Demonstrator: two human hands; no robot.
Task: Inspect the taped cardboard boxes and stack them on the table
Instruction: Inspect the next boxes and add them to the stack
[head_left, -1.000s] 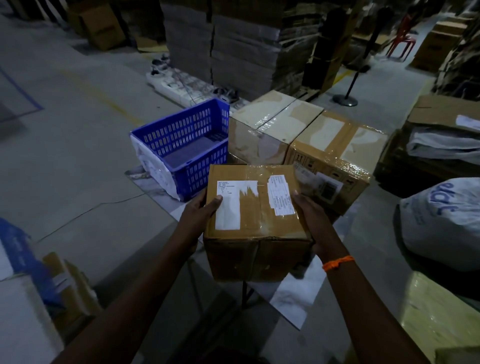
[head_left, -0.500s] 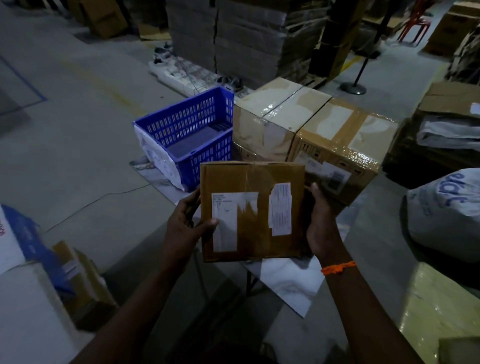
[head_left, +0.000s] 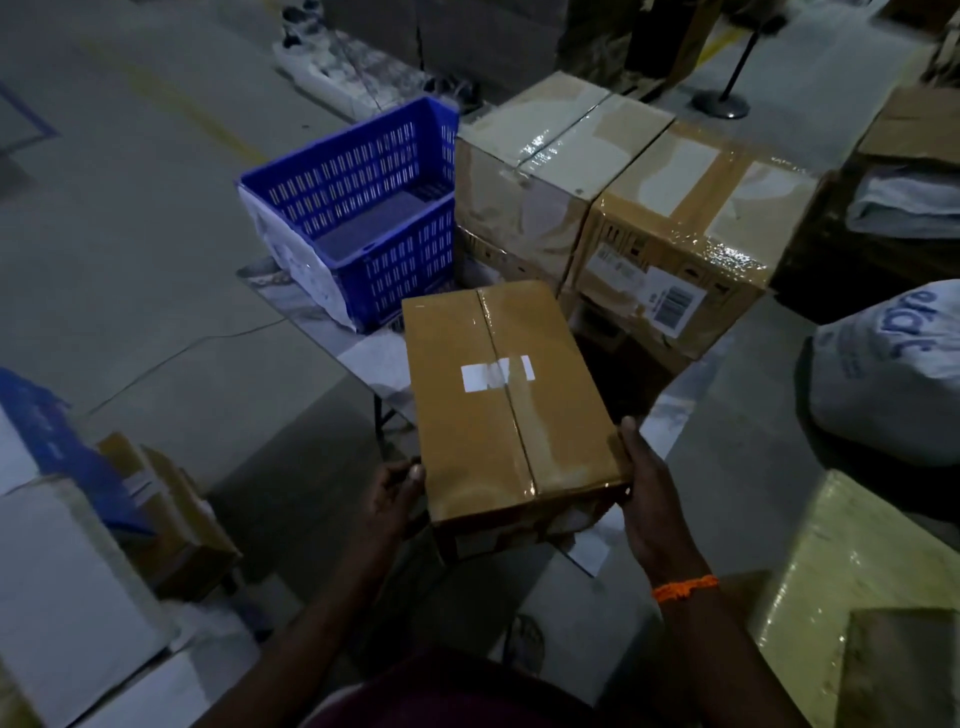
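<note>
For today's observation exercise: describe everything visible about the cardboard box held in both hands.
The box is brown cardboard, oblong, sealed by glossy tape along its top seam, with a small white label across it. It is held tilted in the air; the left hand and right hand grip its near corners.

A blue slotted crate sits left of centre, a white sheet draped on its near corner. Far right – a white sack with blue lettering. Upper right, a black post base on grey floor.
</note>
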